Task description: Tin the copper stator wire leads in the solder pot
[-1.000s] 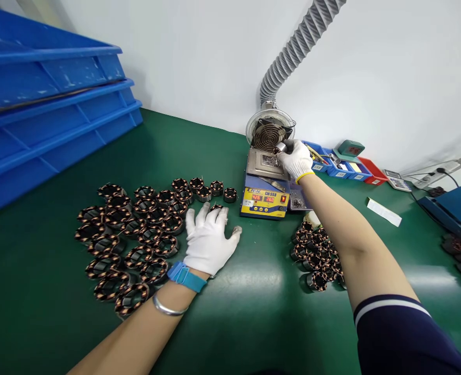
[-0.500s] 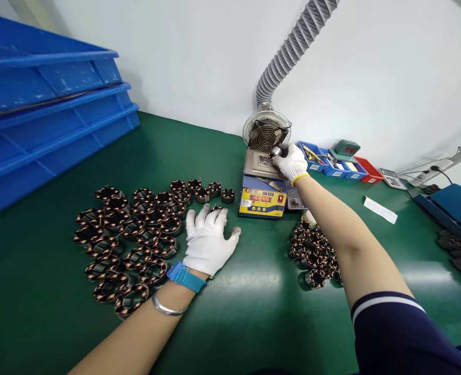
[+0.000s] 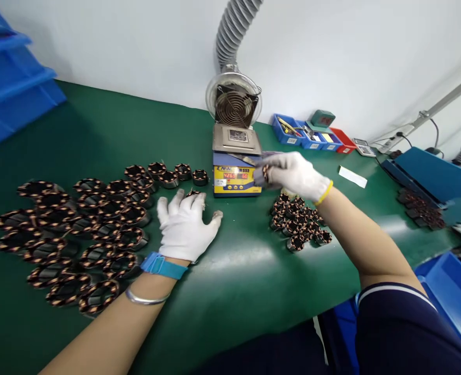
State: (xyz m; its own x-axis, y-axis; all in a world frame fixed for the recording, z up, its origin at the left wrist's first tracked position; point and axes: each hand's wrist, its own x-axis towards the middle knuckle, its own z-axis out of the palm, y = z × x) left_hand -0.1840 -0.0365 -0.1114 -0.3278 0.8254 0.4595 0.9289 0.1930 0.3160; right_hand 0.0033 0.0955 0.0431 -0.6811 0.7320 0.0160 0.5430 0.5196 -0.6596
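While the left hand (image 3: 185, 227) is lying spread over a partly hidden coil ring (image 3: 193, 192) in the head view, its grip impossible to tell, the right hand (image 3: 293, 174) is grasping a blurred copper-wound ring (image 3: 265, 173) near the yellow-fronted unit (image 3: 238, 179); more rings (image 3: 136, 238) are resting on the green table (image 3: 214, 291).
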